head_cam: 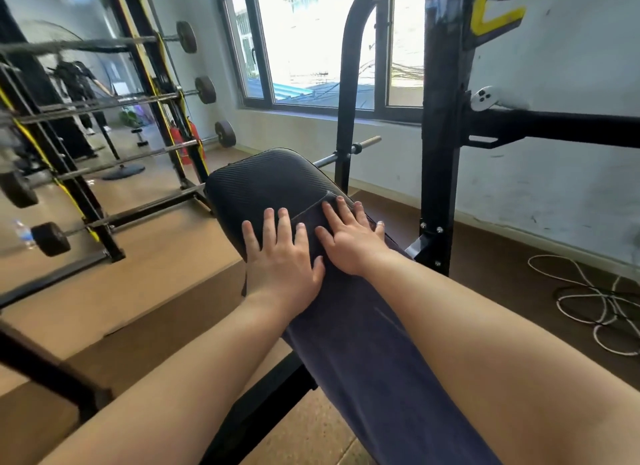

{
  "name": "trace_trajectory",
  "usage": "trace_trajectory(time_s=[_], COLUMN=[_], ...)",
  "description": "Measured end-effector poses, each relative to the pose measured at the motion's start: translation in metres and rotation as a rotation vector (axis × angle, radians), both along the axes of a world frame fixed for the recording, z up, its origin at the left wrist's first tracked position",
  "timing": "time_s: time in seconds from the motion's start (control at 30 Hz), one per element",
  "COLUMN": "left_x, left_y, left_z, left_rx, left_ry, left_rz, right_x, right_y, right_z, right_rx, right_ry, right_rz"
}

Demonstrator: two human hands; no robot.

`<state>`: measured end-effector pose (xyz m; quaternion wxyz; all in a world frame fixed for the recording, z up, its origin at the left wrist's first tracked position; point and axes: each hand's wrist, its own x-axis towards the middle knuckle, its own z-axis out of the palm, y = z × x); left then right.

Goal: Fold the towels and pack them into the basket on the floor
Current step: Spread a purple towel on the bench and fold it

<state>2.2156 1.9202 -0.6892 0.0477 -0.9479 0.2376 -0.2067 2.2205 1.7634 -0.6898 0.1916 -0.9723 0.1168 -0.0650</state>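
Two flat, open palms, left hand (281,257) and right hand (349,238), press the dark towel (360,343) onto the bench (266,180), gripping nothing. It looks soft and limp; best pinched at its far corners.

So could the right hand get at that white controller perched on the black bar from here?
Probably not without leaning in. The right hand lies flat on the towel on the bench, while the controller sits higher and farther off. Nothing blocks the way.

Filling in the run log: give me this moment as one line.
stage: smoothing | item: dark blue-grey towel on black padded bench | left hand: flat, open | right hand: flat, open | basket: not visible
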Motion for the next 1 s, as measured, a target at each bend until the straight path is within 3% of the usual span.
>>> trace_trajectory(time_s=[0.27, 0.67, 0.77, 0.9, 1.0], left_x=[0.004, 0.062, 0.062, 0.029, -0.007], left_y=[-0.006, -0.022, -0.022, -0.016, -0.016], left_z=[-0.011, 0.022, 0.023, 0.013, -0.004], left_rx=[0.026, 0.144, 0.105, 0.039, -0.005], left_ry=[0.141, 0.174, 0.097, -0.184, -0.057], left_rz=[-0.041, -0.196, -0.238, -0.233, -0.230], right_x=[0.004, 0.036, 0.028, -0.008, -0.048], right_y=[-0.004, -0.027, -0.019, -0.004, 0.003], right_z=[-0.013, -0.003, -0.005, -0.020, -0.036], right_rx=[-0.004, 0.057, 0.113, 0.163, 0.133], right_ry=[-0.070, -0.039, -0.056, -0.185, -0.265], right_rz=[-0.053, -0.201, -0.256, -0.243, -0.214])
